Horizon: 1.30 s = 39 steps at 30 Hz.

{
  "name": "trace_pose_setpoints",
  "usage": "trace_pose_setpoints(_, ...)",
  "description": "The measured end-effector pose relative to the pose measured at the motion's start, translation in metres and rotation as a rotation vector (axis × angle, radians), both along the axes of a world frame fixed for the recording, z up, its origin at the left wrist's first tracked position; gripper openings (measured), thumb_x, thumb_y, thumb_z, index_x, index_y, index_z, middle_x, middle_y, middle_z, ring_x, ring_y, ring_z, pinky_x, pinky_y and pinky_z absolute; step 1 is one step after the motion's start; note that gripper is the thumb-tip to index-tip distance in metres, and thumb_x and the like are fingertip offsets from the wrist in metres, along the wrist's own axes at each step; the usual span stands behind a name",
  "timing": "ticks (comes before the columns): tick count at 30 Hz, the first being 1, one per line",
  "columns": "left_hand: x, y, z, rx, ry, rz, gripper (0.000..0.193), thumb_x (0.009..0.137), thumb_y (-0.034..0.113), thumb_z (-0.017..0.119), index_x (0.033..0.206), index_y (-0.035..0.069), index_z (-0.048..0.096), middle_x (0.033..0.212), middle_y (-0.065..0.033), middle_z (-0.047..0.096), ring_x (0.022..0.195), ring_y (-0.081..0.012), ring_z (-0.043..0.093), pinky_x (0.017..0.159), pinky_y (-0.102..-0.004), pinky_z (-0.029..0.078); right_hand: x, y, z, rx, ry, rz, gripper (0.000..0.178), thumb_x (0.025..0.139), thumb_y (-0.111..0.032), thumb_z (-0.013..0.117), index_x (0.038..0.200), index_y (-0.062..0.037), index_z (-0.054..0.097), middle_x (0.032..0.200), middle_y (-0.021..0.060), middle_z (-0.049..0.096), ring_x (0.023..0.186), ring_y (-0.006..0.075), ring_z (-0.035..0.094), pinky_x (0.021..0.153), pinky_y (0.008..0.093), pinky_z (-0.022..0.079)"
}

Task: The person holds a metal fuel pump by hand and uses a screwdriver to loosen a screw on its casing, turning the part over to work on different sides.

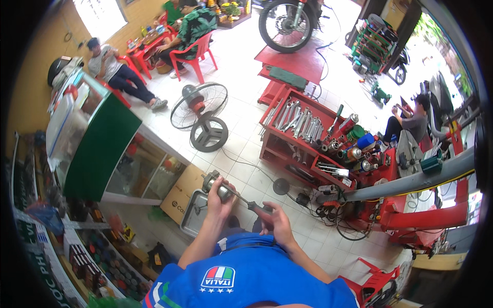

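Note:
In front of my body, my left hand (220, 204) is closed around a small grey cast-metal part (224, 193) that resembles a carburetor. My right hand (278, 224) grips a screwdriver (260, 210) by its red and black handle. The screwdriver's shaft points left and up toward the metal part; whether its tip touches a screw is too small to tell. Below and left of my left hand lies a grey metal tray (189, 224) with a small dark piece in it.
A red tool cart (280, 150) with wrenches, cans and bottles stands ahead right. A fan (199, 107) stands ahead left, near a green-sided glass cabinet (97, 154). Behind the cart, a motorbike wheel (287, 25) rests on a red lift. Several people sit farther off.

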<state>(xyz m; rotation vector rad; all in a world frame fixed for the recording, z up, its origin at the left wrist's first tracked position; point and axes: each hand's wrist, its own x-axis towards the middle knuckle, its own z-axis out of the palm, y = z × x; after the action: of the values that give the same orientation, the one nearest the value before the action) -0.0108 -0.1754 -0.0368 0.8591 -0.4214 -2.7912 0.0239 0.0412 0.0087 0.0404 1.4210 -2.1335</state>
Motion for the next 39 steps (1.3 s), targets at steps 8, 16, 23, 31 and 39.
trace_pose_setpoints(8, -0.056, 0.046, 0.005, -0.065, 0.074, -0.054, 0.012, 0.092, 0.011, 0.064, 0.1, 0.005, 0.058, 0.09, -0.0025, 0.06, 0.085, -0.0118, 0.061, 0.082, -0.0309, 0.054, -0.042, 0.048, -0.011, 0.197, 0.316, -0.154, 0.041, 0.104, -0.026, 0.046, 0.136, -0.0007, 0.042, 0.083, 0.0081, 0.061, 0.075, 0.0132, 0.062, 0.062, 0.0259, 0.051)
trace_pose_setpoints(16, -0.08, 0.08, 0.009, -0.108, -0.015, -0.108, 0.008, 0.094, 0.01, 0.063, 0.099, 0.005, 0.059, 0.089, -0.0041, 0.062, 0.086, -0.0139, 0.062, 0.082, -0.0311, 0.054, -0.068, 0.089, -0.014, 0.131, 0.134, -0.159, 0.04, 0.103, -0.02, 0.05, 0.138, -0.002, 0.041, 0.089, 0.0098, 0.065, 0.069, 0.01, 0.057, 0.057, 0.0238, 0.049)
trace_pose_setpoints(23, -0.095, 0.097, 0.008, -0.11, 0.026, -0.069, 0.011, 0.093, 0.012, 0.065, 0.099, 0.005, 0.059, 0.09, -0.0043, 0.062, 0.086, -0.0136, 0.061, 0.083, -0.0303, 0.054, -0.082, 0.104, -0.02, -0.033, -0.06, -0.17, 0.049, 0.096, -0.009, 0.059, 0.139, -0.0025, 0.038, 0.092, 0.0076, 0.058, 0.071, 0.0098, 0.056, 0.06, 0.0238, 0.054)
trace_pose_setpoints(31, -0.107, 0.101, 0.005, -0.171, -0.028, -0.043, 0.014, 0.091, 0.009, 0.068, 0.098, 0.003, 0.058, 0.09, -0.0071, 0.064, 0.085, -0.0158, 0.062, 0.084, -0.0318, 0.055, -0.09, 0.096, -0.018, 0.002, 0.181, -0.282, 0.046, 0.097, -0.019, 0.058, 0.136, 0.0005, 0.044, 0.101, 0.0095, 0.058, 0.07, 0.0145, 0.06, 0.063, 0.0274, 0.055)
trace_pose_setpoints(39, -0.121, 0.089, 0.011, -0.25, -0.011, 0.024, 0.017, 0.09, 0.007, 0.071, 0.103, 0.004, 0.06, 0.093, -0.006, 0.065, 0.086, -0.0153, 0.063, 0.077, -0.0336, 0.057, -0.103, 0.084, -0.025, 0.185, 0.245, -0.243, 0.051, 0.102, -0.034, 0.051, 0.138, 0.0009, 0.04, 0.092, 0.01, 0.061, 0.066, 0.0123, 0.057, 0.058, 0.0272, 0.053)
